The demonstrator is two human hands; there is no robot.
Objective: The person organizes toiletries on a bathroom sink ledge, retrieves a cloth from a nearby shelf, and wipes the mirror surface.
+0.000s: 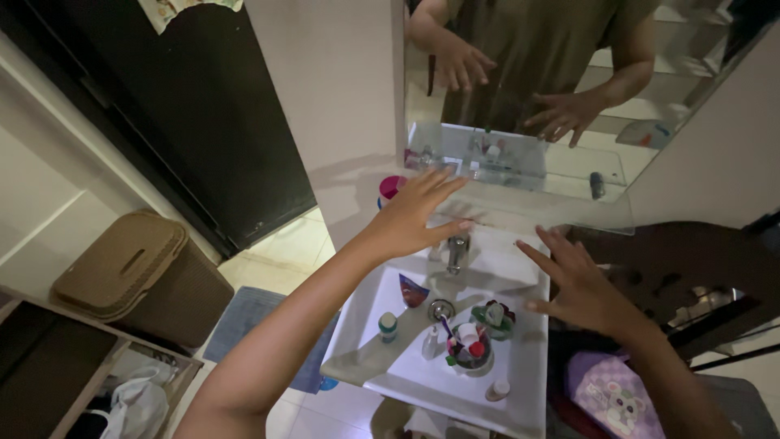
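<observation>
My left hand is stretched forward with fingers spread, hovering over the glass shelf above the white sink. My right hand is also open with fingers apart, held over the right side of the sink, just below the shelf's edge. Neither hand holds anything. A chrome tap stands just below my left hand. The sink basin holds a tube, a small jar, a green soap dish and a cup of toiletries. The mirror reflects both hands.
A brown wicker laundry hamper stands on the floor at left by a dark door. A blue mat lies below the sink. A wooden shelf unit is at lower left. A purple bag hangs at lower right.
</observation>
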